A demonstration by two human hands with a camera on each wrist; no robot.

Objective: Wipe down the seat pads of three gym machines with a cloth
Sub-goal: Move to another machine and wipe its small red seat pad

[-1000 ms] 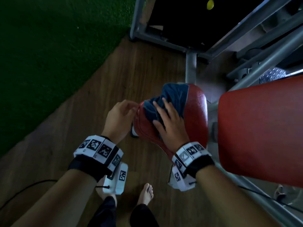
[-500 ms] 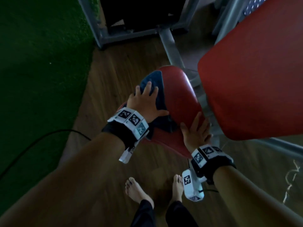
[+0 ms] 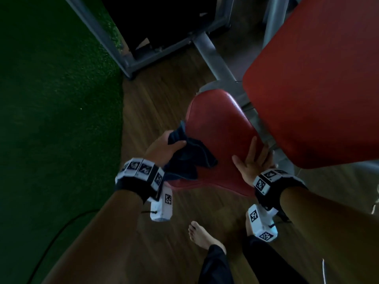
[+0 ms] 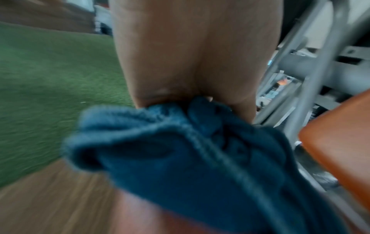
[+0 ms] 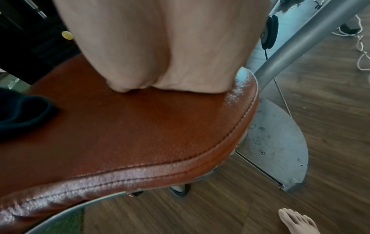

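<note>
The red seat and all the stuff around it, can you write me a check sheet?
Surface: red seat tilted, shiny, stitched edge; whitish worn patch at one corner in the right wrist view.
Job's things: blue cloth bunched at the seat's left edge.
Clutter: nothing seen.
Hands: left hand grips the cloth; right hand rests flat on the seat, fingers straight.
Cables: black cable on the green mat; white cord on the floor at right.
Surroundings: wooden floor, green mat, grey metal frame, big red pad, bare foot.
</note>
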